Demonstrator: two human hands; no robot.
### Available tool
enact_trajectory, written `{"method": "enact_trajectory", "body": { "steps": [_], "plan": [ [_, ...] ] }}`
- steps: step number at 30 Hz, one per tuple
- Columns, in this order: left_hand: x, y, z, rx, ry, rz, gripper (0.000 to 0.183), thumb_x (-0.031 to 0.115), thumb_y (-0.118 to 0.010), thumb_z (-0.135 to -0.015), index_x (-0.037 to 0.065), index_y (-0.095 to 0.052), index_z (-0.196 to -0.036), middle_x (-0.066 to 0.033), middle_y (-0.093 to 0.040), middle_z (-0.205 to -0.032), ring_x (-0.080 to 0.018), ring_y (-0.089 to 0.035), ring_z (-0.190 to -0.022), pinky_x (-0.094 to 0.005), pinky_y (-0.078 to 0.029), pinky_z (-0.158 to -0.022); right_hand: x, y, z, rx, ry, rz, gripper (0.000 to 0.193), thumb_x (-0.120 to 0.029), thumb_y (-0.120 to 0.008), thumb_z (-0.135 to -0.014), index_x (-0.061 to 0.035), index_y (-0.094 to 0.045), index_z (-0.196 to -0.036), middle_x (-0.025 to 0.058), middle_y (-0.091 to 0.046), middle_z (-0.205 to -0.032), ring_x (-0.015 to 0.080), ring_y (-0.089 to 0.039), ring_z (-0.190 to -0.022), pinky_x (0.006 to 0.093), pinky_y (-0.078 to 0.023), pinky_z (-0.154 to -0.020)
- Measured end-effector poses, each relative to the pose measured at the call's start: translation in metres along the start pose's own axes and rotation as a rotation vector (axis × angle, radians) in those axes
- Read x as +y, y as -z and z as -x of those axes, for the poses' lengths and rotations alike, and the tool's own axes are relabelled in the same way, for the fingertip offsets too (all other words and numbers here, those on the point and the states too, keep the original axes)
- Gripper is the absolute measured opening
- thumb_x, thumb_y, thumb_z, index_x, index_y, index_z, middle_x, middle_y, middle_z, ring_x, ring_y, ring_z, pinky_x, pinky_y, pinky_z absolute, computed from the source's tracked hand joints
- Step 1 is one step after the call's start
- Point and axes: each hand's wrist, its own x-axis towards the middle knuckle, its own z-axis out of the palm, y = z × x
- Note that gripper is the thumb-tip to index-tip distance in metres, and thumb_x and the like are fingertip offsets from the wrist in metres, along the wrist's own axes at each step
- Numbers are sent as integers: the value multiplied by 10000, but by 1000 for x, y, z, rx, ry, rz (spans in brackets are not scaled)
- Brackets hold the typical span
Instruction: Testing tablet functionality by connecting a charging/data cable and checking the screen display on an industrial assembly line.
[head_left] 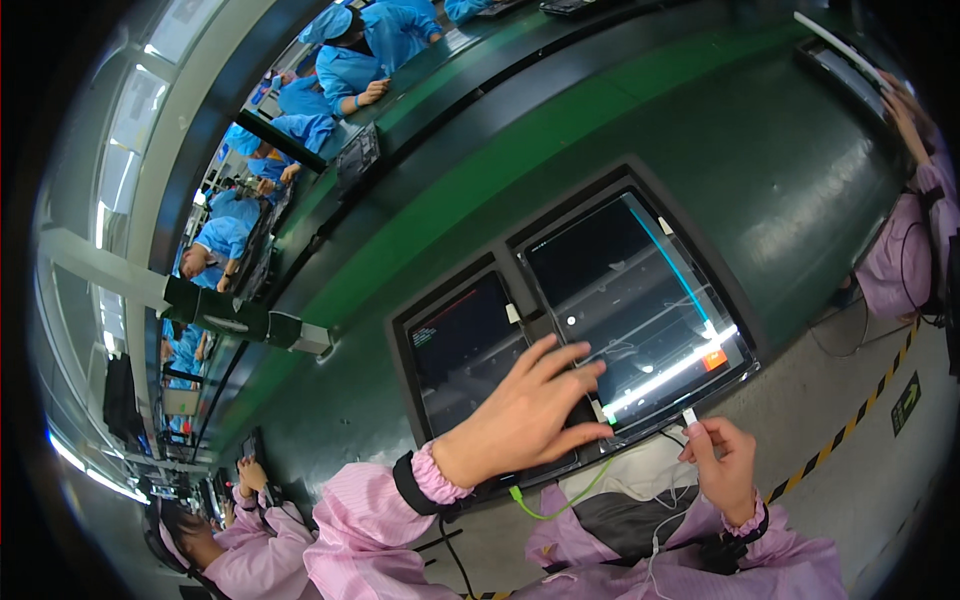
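Two flat tablets lie side by side in a dark padded tray [640,175]. My left hand [525,405] is over the gap between them, fingers spread, its tips at the lower left of the right tablet [590,265]; whether they touch the glass I cannot tell. That screen is lit, with a blue strip along its right side and an orange patch at its lower corner. My right hand [725,465] pinches a white cable plug [690,416] at this tablet's near edge. Whether the plug sits in a port is unclear. The left tablet [465,340] shows a dark screen with small coloured text.
A green cable [540,516] runs along the tray's near edge, and a thin white wire [655,545] hangs over my lap. People in pink work at both sides of the green bench [560,160]. Across it, several people in blue sit. A green-and-white post [235,312] stands left.
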Motion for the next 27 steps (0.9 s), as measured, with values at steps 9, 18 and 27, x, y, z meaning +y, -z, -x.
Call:
{"method": "enact_trajectory", "body": {
  "steps": [9, 18, 27],
  "plan": [
    [23, -18, 4, 101, -93, -33, 335, 279, -717, -736, 34, -542, -884, -98, -586, -1037, -276, -532, -1045, -465, -380, -937, 0, 0, -1, -21, -32, -7, 196, -111, -558, -875, 58, -630, -805, 78, -615, -578, 87, -581, -530, 218, -439, -495],
    [46, -28, -9, 117, 237, -87, 439, 264, -753, -663, 8, -517, -932, -134, -485, -1008, -312, -448, -969, -436, -319, -845, -9, 6, 5, -75, -130, -30, 225, -99, -549, -878, 74, -639, -767, 84, -611, -551, 94, -580, -504, 201, -448, -478],
    [51, -15, 10, 254, 332, -30, 583, 268, -803, -570, 46, -519, -1028, -146, -445, -1100, -333, -399, -1077, -465, -285, -880, -1, 8, 26, -141, -159, -55, 184, -88, -553, -870, 74, -605, -800, 140, -643, -658, 140, -626, -583, 218, -481, -522]
  ]
}}
